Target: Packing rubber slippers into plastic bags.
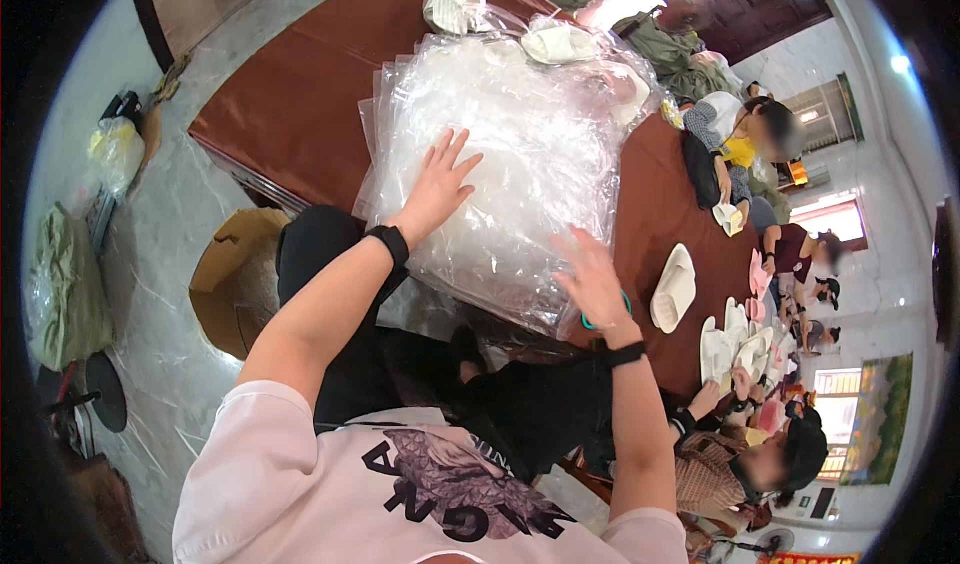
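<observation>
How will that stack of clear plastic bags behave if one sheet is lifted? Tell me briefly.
The stack of clear plastic bags looks thin and crinkled, so a lifted sheet would likely flop. Its glossy layers probably slide easily; edges already fan out unevenly. The left hand presses flat on top.

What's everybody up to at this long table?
A person rests the left hand flat on a big stack of clear plastic bags on the brown table. The right hand touches the stack's near edge. Pale slippers lie further along, where other people sit handling more.
</observation>
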The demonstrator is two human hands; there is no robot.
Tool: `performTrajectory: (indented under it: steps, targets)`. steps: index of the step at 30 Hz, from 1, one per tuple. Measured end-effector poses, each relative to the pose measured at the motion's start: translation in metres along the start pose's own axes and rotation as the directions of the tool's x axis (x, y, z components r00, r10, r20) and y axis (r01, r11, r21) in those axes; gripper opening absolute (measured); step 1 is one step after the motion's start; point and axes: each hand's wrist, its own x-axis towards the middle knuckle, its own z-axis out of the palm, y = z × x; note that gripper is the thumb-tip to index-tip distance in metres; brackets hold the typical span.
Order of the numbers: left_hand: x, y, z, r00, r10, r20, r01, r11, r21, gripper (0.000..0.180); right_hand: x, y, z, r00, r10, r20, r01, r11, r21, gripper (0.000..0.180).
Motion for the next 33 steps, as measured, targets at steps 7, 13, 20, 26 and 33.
performTrajectory:
  steps: [7, 13, 20, 26, 33]
  targets:
    - [-0.010, -0.004, 0.006, 0.988, -0.125, 0.090, 0.094, 0.952, 0.292, 0.063, 0.012, 0.056, 0.057, 0.911, 0.222, 0.347, -0.254, 0.966, 0.049, 0.065]
    - [-0.004, -0.001, 0.011, 0.986, -0.139, 0.093, 0.087, 0.902, 0.423, 0.059, 0.076, 0.144, -0.019, 0.917, 0.387, 0.100, -0.385, 0.789, 0.478, 0.024]
    - [0.000, 0.006, 0.000, 0.968, -0.210, 0.136, 0.123, 0.873, 0.472, 0.060, 0.160, 0.276, 0.016, 0.641, 0.767, 0.019, -0.598, 0.484, 0.638, 0.031]
    - [0.003, 0.012, -0.002, 0.958, -0.231, 0.168, 0.124, 0.867, 0.483, 0.062, 0.242, 0.337, 0.111, 0.475, 0.879, 0.033, -0.603, 0.298, 0.740, 0.048]
    - [-0.003, 0.009, -0.006, 0.955, -0.250, 0.156, 0.146, 0.862, 0.486, 0.062, 0.255, 0.295, 0.033, 0.472, 0.874, 0.116, -0.163, -0.043, 0.986, 0.030]
